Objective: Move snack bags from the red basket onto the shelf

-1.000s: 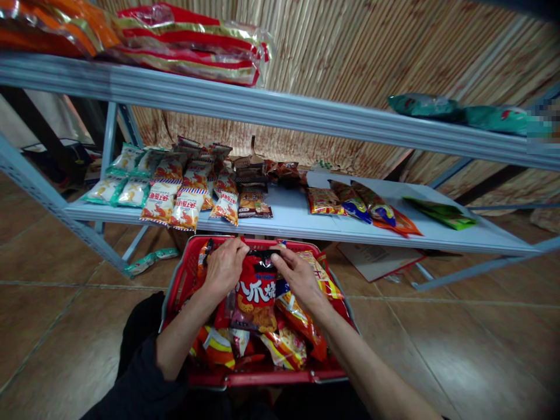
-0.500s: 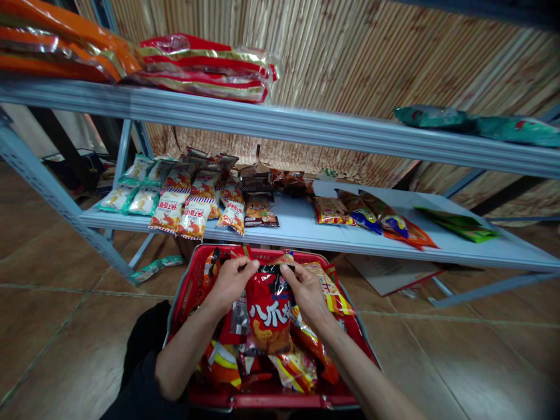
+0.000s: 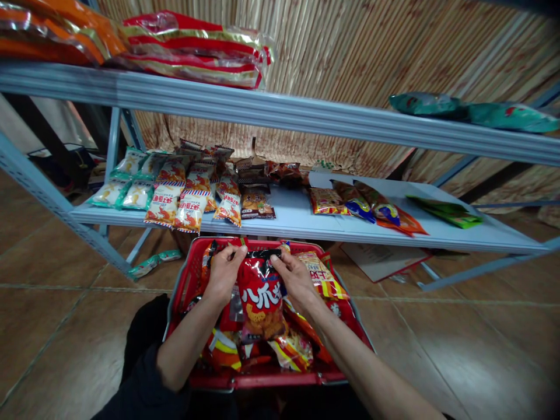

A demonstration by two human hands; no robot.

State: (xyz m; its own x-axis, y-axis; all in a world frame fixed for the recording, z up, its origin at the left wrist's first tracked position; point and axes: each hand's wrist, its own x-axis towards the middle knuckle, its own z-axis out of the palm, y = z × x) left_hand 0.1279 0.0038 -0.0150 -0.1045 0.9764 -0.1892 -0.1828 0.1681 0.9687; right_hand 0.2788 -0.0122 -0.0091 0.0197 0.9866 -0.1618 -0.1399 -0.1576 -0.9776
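Both my hands pinch the black top edge of a red snack bag [image 3: 261, 294] with white characters, held over a red shopping basket [image 3: 184, 280]. My left hand [image 3: 224, 269] grips the bag's upper left corner, my right hand [image 3: 292, 277] the upper right corner. The bag hangs upright between them. Under it the basket holds several more red, orange and yellow snack bags [image 3: 301, 344].
A blue metal shelf [image 3: 301, 224] stands just beyond the basket with rows of snack packets [image 3: 177, 204] at left and a few bags [image 3: 363, 204] at right. An upper shelf [image 3: 280, 114] carries red and green bags. A packet [image 3: 151, 262] lies on the brown tiled floor.
The red bag has been lifted a little out of the basket and stays pinched by both hands; the view has shifted slightly.
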